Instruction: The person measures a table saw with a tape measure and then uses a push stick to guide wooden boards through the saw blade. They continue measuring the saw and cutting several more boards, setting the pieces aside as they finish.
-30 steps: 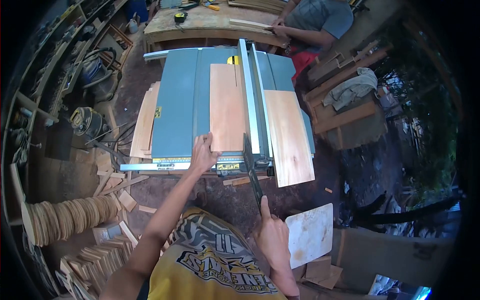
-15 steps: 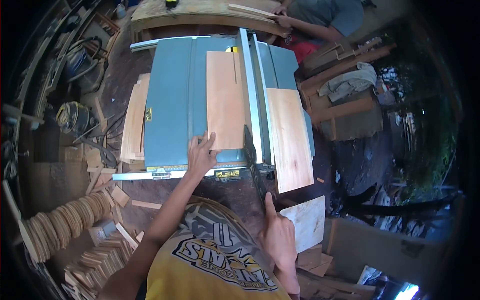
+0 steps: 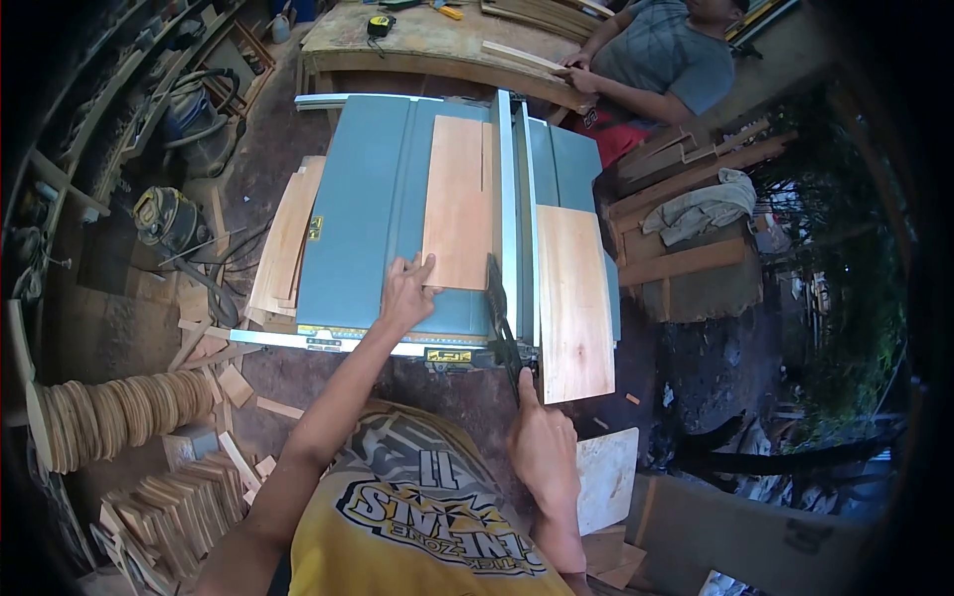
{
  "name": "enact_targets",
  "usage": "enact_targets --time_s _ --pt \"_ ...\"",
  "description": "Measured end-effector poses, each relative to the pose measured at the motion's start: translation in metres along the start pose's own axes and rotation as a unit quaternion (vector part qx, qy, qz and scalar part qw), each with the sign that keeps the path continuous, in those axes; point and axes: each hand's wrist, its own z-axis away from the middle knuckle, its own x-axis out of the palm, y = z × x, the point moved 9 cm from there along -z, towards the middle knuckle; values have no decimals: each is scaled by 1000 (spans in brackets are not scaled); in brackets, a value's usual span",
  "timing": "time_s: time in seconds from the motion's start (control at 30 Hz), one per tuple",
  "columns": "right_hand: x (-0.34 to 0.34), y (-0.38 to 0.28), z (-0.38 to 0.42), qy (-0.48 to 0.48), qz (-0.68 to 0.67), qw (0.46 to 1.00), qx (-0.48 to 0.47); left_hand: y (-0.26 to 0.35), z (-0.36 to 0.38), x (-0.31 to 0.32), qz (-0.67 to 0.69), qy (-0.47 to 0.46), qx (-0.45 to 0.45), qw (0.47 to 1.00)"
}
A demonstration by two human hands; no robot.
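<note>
Wooden board (image 3: 458, 204) has slid further up the blue saw table (image 3: 358, 209) at frame centre; our left hand (image 3: 405, 293) presses flat on its near corner, our right hand (image 3: 542, 447) grips the dark push stick (image 3: 500, 323) behind it, feeding along the fence (image 3: 508, 199)

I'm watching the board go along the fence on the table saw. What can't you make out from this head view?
- Saw blade: hidden under the board.
- Tip of the push stick: too dark and thin to tell whether it touches the board.
- Right hand: seen from behind, grip hidden.
- Left hand: fingertips on the board's near corner, pressure unreadable.
- Co-worker: cut off by the top edge.
- Fence scale markings: too small.
</note>
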Motion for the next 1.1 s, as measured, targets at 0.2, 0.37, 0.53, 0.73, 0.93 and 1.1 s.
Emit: enact_targets --time_s 0.2,0.37,0.53,0.73,0.93,1.1 --pt "17 5 -1 -46 23 999 -9 -4 -11 4 0 3 7 1000" --pt "30 1 -13 -30 25 999 -21 -11 -24 8 4 2 -14 1000" --pt "19 -5 -24 -25 10 1000 -7 -11 -36 7 12 6 7 1000" --pt "10 -9 -42 -20 -7 1000 5 -18 -53 10 16 -11 -1 1000" --pt "7 -13 -61 -18 16 1000 -6 -24 -71 12 22 -23 -10 999" --pt "2 -16 -77 -13 18 1000 -13 -31 -87 19 5 -34 -11 999"
